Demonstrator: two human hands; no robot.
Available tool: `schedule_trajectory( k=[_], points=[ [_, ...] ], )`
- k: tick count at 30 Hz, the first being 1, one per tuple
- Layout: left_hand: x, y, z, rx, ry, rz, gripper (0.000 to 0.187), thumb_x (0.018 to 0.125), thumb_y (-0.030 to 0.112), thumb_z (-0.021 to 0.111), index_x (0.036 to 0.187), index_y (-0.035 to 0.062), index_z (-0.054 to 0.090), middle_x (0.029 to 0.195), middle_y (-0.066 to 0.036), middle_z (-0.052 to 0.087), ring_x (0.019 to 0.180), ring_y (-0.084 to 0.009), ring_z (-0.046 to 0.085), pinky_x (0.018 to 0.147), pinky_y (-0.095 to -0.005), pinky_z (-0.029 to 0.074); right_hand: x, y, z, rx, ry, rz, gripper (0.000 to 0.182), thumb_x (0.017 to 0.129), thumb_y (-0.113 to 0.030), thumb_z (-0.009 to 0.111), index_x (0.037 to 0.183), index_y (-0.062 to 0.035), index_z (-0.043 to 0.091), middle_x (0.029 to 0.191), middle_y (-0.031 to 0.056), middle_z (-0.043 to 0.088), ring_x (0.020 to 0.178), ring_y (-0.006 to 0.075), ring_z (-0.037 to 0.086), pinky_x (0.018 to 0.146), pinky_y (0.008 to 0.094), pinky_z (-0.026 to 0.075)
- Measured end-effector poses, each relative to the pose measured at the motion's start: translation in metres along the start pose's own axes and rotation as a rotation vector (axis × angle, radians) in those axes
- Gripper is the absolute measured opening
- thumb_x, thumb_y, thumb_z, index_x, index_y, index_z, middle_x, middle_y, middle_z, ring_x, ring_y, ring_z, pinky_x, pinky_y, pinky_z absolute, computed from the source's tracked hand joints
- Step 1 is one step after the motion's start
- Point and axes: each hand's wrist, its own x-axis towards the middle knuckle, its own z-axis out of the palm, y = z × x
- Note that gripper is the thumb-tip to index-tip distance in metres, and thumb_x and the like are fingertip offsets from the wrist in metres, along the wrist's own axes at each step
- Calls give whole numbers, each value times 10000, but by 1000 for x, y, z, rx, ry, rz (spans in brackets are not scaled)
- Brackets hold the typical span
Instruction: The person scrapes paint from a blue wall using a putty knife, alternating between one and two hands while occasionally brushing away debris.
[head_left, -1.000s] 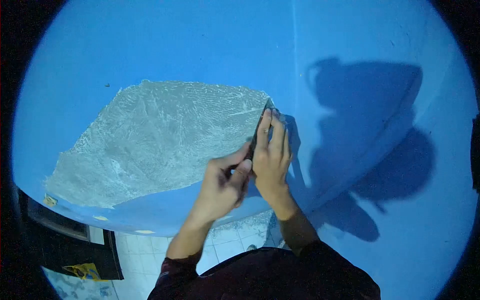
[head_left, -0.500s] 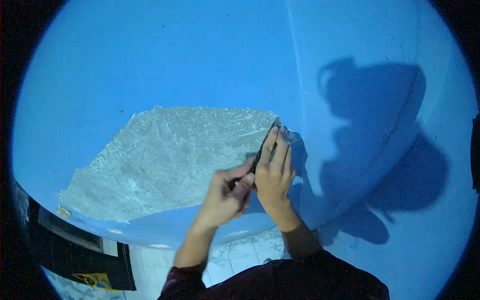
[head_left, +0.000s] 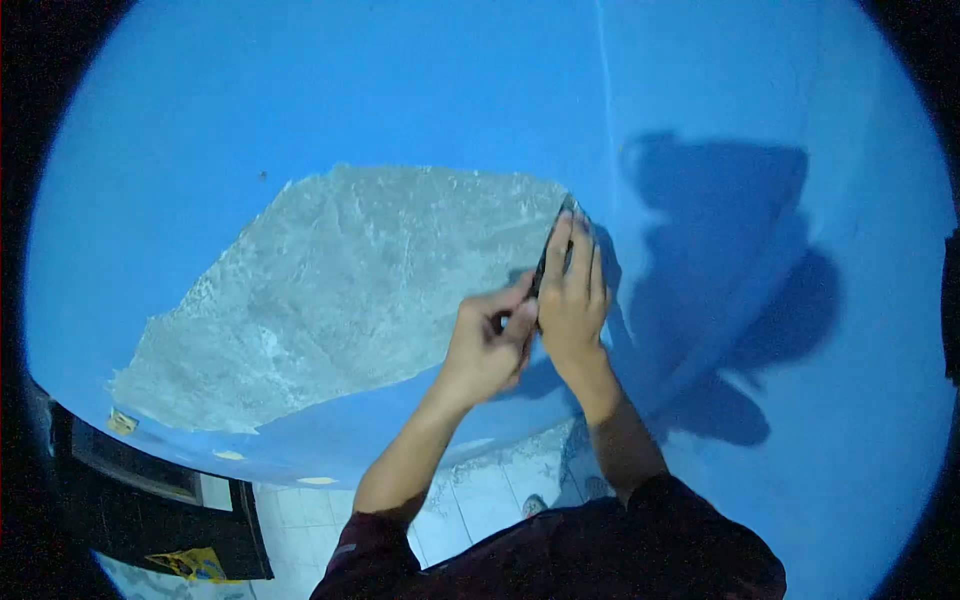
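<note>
The scraped patch [head_left: 340, 290] fills the centre-left of the wall [head_left: 420, 90]; both hands meet at its right edge, the tiled floor [head_left: 480, 500] lying below.
</note>
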Motion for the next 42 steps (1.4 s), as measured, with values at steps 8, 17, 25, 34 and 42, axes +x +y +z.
schedule_trajectory(
  k=[8, 17, 25, 34, 42],
  points=[
    [15, 14, -43, 218, -104, 48, 383, 1022, 176, 586, 1369, 14, 591, 610, 9, 494, 451, -70, 403, 377, -260, 295, -26, -10, -20, 261, -76, 94, 540, 867, -123, 654, 1359, 44, 508, 1291, 188, 582, 1087, 354, 645, 883, 406, 572],
    [26, 24, -44, 296, -192, 56, 379, 1011, 154, 586, 1372, 39, 599, 599, 34, 450, 471, -56, 386, 380, -250, 277, -185, 21, -51, 348, -618, 117, 376, 946, -141, 604, 1283, 26, 610, 1285, 186, 602, 1070, 371, 655, 929, 445, 550],
    [-6, -19, -21, 101, -244, 10, 399, 1011, 167, 577, 1377, 9, 575, 731, -17, 544, 484, -75, 480, 365, -251, 351, -207, 22, -74, 450, -701, 205, 361, 949, -126, 597, 1268, 42, 615, 1320, 190, 568, 1170, 371, 599, 976, 451, 523],
    [-36, -48, -11, -218, -22, -11, 450, 1026, 118, 524, 1447, -28, 464, 785, -54, 585, 522, -104, 508, 369, -257, 374, -94, 24, -63, 396, -317, 62, 523, 902, -98, 608, 1391, 37, 479, 1330, 223, 532, 1198, 401, 547, 1030, 454, 464],
    [-70, -60, -4, -251, 110, 104, 439, 1042, 80, 476, 1474, 0, 450, 813, -33, 571, 534, -89, 498, 406, -252, 393, -51, -18, -51, 426, -243, -154, 677, 841, -82, 656, 1454, 35, 394, 1471, 240, 433, 1361, 406, 441, 1092, 447, 445]
  ],
)
